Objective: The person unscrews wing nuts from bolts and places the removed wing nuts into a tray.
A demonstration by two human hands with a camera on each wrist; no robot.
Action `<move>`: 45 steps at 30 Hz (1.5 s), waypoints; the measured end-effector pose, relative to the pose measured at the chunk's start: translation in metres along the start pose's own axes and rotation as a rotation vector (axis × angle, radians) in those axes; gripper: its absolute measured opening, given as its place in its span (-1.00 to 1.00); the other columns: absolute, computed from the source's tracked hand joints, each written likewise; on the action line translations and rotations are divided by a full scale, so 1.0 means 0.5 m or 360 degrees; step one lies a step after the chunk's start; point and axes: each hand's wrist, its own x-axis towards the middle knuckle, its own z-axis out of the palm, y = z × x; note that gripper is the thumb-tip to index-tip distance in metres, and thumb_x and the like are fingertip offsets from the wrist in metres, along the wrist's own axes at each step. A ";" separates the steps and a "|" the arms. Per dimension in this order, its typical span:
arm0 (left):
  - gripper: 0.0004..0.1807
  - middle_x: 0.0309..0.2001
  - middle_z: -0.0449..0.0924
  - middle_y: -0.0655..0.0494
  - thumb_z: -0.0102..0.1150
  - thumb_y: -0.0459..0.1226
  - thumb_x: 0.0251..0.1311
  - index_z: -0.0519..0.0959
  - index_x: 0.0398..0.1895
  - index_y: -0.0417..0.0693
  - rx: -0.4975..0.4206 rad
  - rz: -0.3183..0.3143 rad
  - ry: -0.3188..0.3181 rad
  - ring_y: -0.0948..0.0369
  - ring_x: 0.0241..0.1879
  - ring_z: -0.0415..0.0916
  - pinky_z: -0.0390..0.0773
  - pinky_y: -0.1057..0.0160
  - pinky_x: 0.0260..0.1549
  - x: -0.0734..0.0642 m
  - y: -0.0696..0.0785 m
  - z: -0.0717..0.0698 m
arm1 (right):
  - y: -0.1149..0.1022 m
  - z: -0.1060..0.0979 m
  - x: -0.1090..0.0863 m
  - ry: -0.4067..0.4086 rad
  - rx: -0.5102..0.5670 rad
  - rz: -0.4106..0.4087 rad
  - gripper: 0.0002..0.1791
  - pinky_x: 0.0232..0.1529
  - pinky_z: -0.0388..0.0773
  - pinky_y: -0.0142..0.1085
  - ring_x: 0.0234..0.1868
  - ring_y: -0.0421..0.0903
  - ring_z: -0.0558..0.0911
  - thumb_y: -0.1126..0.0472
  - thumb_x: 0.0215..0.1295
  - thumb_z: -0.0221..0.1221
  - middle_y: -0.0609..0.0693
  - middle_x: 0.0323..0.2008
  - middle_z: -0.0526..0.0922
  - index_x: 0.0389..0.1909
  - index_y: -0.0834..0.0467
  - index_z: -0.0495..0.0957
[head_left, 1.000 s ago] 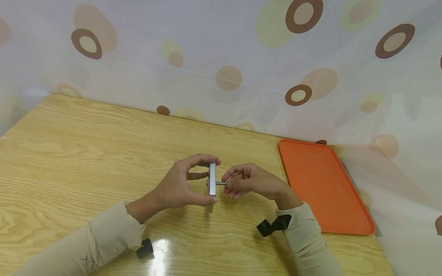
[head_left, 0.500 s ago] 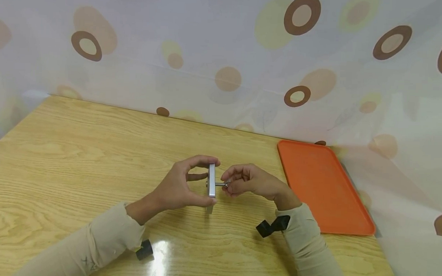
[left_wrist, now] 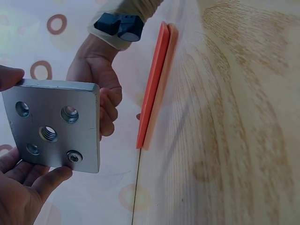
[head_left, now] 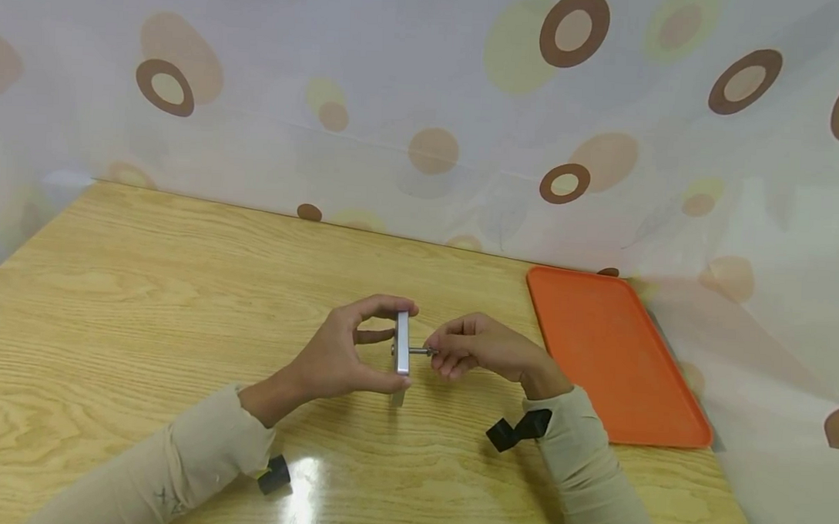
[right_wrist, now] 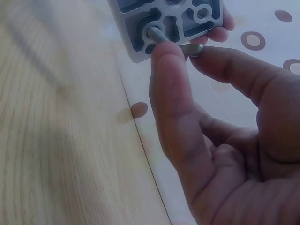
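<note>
My left hand (head_left: 340,348) holds a square silver metal plate (head_left: 403,342) on edge above the table, gripping it by opposite edges. In the left wrist view, the plate's flat face (left_wrist: 47,101) has several round holes, one in the middle threaded. A bolt head (left_wrist: 74,157) sits in a corner hole. From the plate's ribbed back, in the right wrist view, sticks out the bolt's threaded shank (right_wrist: 157,33). At its end, my right hand (head_left: 486,345) pinches a small metal nut (right_wrist: 193,49) between its fingertips; fingers hide much of the nut, so its exact shape is unclear.
An orange tray (head_left: 617,361) lies at the right side of the wood-grain table (head_left: 183,284). Behind the table and along its right side hangs a pale sheet (head_left: 384,76) with brown circles. Dark camera blocks (head_left: 518,429) are worn at both wrists.
My right fingers have shifted about the nut at the bolt's end, with index finger and thumb now closer together. The left hand and plate stay nearly still.
</note>
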 end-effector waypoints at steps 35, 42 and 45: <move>-0.17 0.29 0.48 -0.11 0.53 -0.43 -0.15 0.41 0.31 -0.17 0.0020 -0.0001 0.0010 -0.03 0.33 0.42 0.60 -0.01 0.25 0.000 -0.001 -0.001 | 0.002 0.009 0.008 -0.0046 0.0236 0.0141 -0.42 -0.36 0.74 -0.41 -0.46 -0.25 0.73 -0.15 0.58 -0.15 -0.10 -0.45 0.76 -0.07 0.31 0.55; -0.18 0.28 0.50 -0.09 0.53 -0.43 -0.15 0.42 0.30 -0.19 0.0017 0.0005 0.0013 -0.01 0.31 0.43 0.60 -0.02 0.24 0.001 -0.002 -0.001 | 0.005 0.006 0.008 -0.0065 0.0198 0.0082 -0.52 -0.38 0.73 -0.45 -0.48 -0.29 0.71 0.02 0.57 -0.03 -0.12 -0.46 0.75 -0.09 0.43 0.55; -0.19 0.27 0.50 -0.08 0.53 -0.43 -0.14 0.42 0.30 -0.19 0.0014 0.0001 0.0010 -0.01 0.30 0.43 0.61 -0.01 0.24 0.001 -0.001 -0.001 | 0.007 0.004 0.008 -0.0065 0.0178 0.0034 -0.61 -0.34 0.73 -0.45 -0.45 -0.30 0.71 0.14 0.53 0.04 -0.12 -0.43 0.74 -0.04 0.45 0.53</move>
